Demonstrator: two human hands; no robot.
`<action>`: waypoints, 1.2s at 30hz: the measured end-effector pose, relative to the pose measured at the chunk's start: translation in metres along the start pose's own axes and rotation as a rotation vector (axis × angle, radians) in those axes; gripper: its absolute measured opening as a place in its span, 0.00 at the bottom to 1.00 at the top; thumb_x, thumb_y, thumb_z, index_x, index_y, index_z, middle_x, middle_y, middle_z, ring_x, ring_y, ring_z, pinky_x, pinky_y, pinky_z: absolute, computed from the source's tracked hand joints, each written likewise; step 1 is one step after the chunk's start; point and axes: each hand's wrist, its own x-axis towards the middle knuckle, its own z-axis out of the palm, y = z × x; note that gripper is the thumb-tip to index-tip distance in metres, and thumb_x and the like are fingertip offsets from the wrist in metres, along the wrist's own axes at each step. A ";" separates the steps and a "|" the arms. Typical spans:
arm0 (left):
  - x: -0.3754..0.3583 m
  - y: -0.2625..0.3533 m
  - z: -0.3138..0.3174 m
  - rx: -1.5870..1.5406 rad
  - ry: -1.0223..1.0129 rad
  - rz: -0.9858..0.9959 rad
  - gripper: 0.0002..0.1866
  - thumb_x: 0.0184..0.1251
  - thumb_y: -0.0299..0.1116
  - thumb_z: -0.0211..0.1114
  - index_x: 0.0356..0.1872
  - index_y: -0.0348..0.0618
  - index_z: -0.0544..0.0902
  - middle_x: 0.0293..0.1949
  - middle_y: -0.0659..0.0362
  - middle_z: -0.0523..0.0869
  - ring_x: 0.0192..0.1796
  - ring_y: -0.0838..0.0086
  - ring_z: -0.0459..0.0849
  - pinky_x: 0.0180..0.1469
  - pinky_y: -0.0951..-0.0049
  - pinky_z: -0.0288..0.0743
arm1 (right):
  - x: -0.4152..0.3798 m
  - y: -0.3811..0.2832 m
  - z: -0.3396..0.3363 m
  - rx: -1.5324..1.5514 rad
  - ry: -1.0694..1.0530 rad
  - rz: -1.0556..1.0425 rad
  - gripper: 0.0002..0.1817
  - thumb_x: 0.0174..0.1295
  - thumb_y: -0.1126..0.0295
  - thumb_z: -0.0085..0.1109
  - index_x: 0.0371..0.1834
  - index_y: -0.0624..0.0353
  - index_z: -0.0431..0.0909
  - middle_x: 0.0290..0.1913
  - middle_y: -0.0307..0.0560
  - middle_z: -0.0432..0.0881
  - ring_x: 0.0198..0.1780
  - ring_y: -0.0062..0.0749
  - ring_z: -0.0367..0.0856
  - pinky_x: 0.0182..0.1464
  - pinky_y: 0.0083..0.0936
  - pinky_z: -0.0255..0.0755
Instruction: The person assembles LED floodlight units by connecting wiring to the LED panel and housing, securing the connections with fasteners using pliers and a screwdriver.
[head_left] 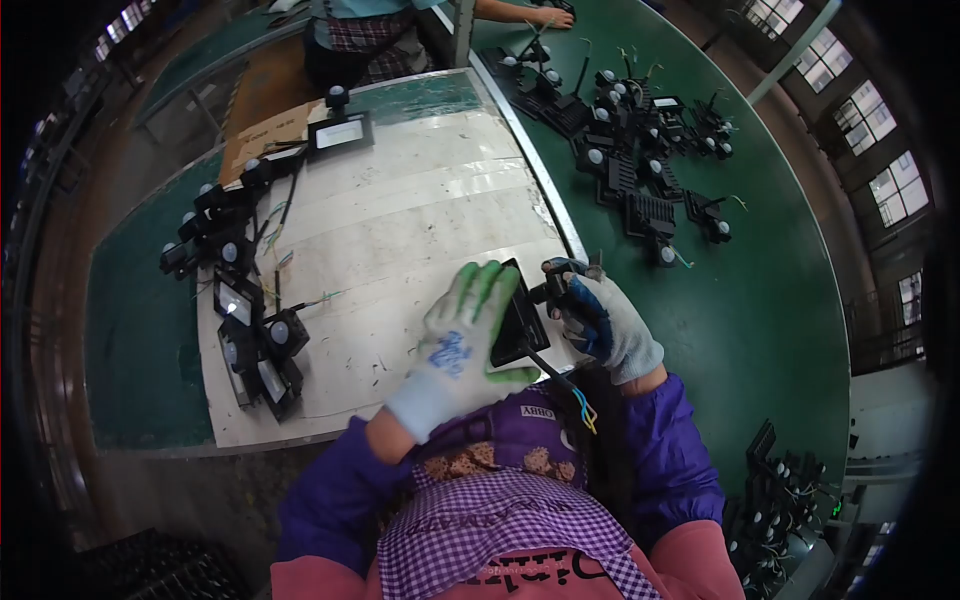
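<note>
A black floodlight (518, 325) lies at the near edge of the white board, with a short cable and bare coloured wires (583, 408) hanging towards me. My left hand (462, 335), in a white glove with green fingers, spans its left side; the fingers reach along the top and the thumb rests near the bottom. On the other side, my right hand (600, 320), gloved in white and blue, has its fingers curled round the black sensor part (552, 288) attached to the light. Its fingertips are partly hidden, so any small item in them cannot be made out.
Several sensor floodlights (240, 300) stand along the left of the white board (400, 220), one (341, 134) at its far end. More lie piled on the green table (790, 330), at the far right (640, 150) and near right (780, 505). A person (375, 35) works beyond.
</note>
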 end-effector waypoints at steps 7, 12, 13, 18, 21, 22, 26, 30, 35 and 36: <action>0.032 0.014 0.028 0.217 -0.194 -0.044 0.54 0.53 0.60 0.68 0.76 0.44 0.53 0.76 0.50 0.52 0.76 0.52 0.51 0.71 0.51 0.50 | -0.008 -0.037 0.005 -1.057 0.367 -0.034 0.22 0.63 0.58 0.56 0.52 0.65 0.77 0.37 0.53 0.85 0.38 0.39 0.84 0.42 0.29 0.74; 0.039 0.014 0.037 0.235 -0.274 -0.053 0.49 0.55 0.55 0.68 0.74 0.43 0.57 0.76 0.50 0.52 0.76 0.53 0.50 0.72 0.50 0.47 | -0.008 -0.050 0.036 -1.458 0.244 0.047 0.19 0.64 0.56 0.53 0.45 0.62 0.75 0.40 0.57 0.85 0.44 0.51 0.83 0.47 0.40 0.76; 0.041 0.014 0.037 0.246 -0.298 -0.054 0.48 0.54 0.54 0.68 0.73 0.43 0.58 0.76 0.50 0.52 0.76 0.53 0.50 0.72 0.49 0.46 | -0.006 -0.050 0.042 -1.527 0.233 0.061 0.18 0.65 0.57 0.52 0.45 0.62 0.75 0.39 0.57 0.85 0.44 0.51 0.84 0.47 0.40 0.76; 0.040 0.010 0.043 0.212 -0.199 -0.053 0.50 0.50 0.56 0.70 0.72 0.44 0.60 0.73 0.51 0.57 0.74 0.53 0.54 0.70 0.50 0.50 | 0.000 -0.029 0.014 -1.311 0.186 -0.166 0.18 0.66 0.62 0.50 0.50 0.65 0.75 0.38 0.62 0.84 0.42 0.52 0.84 0.46 0.38 0.76; 0.034 0.010 0.035 0.151 -0.137 -0.046 0.51 0.49 0.58 0.69 0.73 0.45 0.59 0.72 0.51 0.59 0.73 0.53 0.56 0.68 0.51 0.52 | -0.017 -0.042 -0.031 -0.748 0.303 -0.126 0.18 0.70 0.62 0.48 0.53 0.63 0.78 0.37 0.50 0.85 0.33 0.33 0.81 0.36 0.26 0.73; 0.031 0.013 0.031 0.169 -0.142 -0.082 0.51 0.51 0.58 0.68 0.73 0.44 0.58 0.72 0.50 0.59 0.73 0.52 0.56 0.69 0.51 0.51 | -0.027 -0.047 -0.048 -0.589 0.446 -0.071 0.17 0.72 0.61 0.47 0.52 0.60 0.80 0.36 0.43 0.84 0.28 0.22 0.77 0.28 0.20 0.69; 0.007 0.017 0.029 0.247 -0.108 -0.198 0.54 0.49 0.63 0.67 0.74 0.43 0.57 0.72 0.49 0.59 0.72 0.52 0.57 0.68 0.50 0.52 | -0.083 -0.035 -0.037 -0.345 1.081 -0.424 0.09 0.71 0.69 0.50 0.39 0.59 0.80 0.29 0.34 0.78 0.22 0.14 0.68 0.23 0.17 0.62; -0.004 0.016 0.029 0.257 -0.041 -0.214 0.57 0.46 0.68 0.67 0.74 0.44 0.58 0.72 0.49 0.60 0.71 0.51 0.60 0.67 0.47 0.54 | -0.111 -0.001 0.025 -1.426 0.431 -0.936 0.11 0.56 0.82 0.56 0.42 0.66 0.81 0.41 0.56 0.84 0.35 0.41 0.86 0.39 0.27 0.79; -0.012 0.011 0.014 0.232 -0.087 -0.171 0.58 0.45 0.72 0.65 0.73 0.42 0.60 0.68 0.48 0.66 0.68 0.53 0.64 0.68 0.50 0.55 | -0.073 0.008 0.045 -1.358 0.411 -0.252 0.25 0.53 0.82 0.59 0.57 0.59 0.77 0.62 0.66 0.73 0.45 0.49 0.85 0.44 0.31 0.80; -0.014 0.006 0.017 0.245 -0.061 -0.153 0.59 0.44 0.73 0.64 0.73 0.42 0.60 0.67 0.48 0.67 0.67 0.54 0.65 0.67 0.50 0.56 | -0.065 0.010 0.045 -1.402 0.451 -0.279 0.21 0.54 0.80 0.60 0.54 0.60 0.79 0.55 0.63 0.77 0.44 0.52 0.83 0.44 0.34 0.78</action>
